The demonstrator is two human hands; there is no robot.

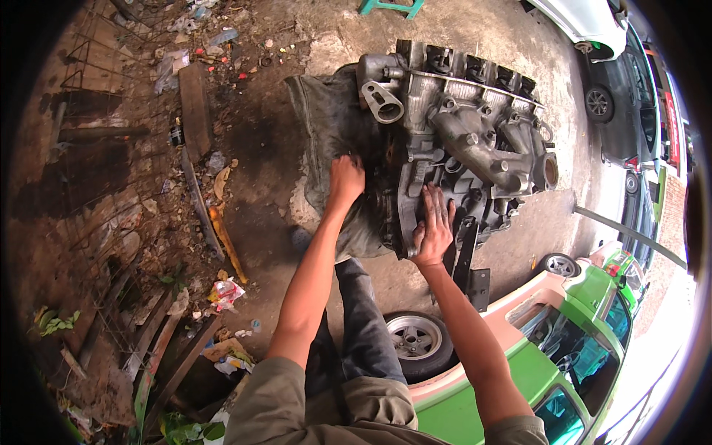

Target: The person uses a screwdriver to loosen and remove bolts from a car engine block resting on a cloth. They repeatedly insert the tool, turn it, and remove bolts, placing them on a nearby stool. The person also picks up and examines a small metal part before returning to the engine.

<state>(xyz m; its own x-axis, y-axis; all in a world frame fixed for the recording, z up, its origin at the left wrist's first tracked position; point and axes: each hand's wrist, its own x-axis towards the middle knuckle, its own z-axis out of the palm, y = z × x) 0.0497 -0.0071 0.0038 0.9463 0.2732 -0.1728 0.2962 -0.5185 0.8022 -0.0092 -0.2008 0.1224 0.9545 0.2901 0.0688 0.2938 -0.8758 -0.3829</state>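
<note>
A grey metal engine [475,141] stands before me, with thick cast pipes on its near side and open ports along its top. My right hand [436,226] lies on the engine's lower near side, its blackened fingers stretched out over the metal. At the engine's left end my left hand [346,180] is closed, knuckles up. What it holds, if anything, is hidden in the dark gap. Beneath and beside that hand hangs a dirty dark-green cloth [315,126], bunched against the engine's left end. A black metal bracket [469,267] juts out below my right hand.
A green car [475,386] with a pinkish patch stands close at my right, near a loose-looking wheel [414,337]. Wood planks [196,111] and litter cover the left ground. A green stool [391,7] and parked cars [619,96] are farther off.
</note>
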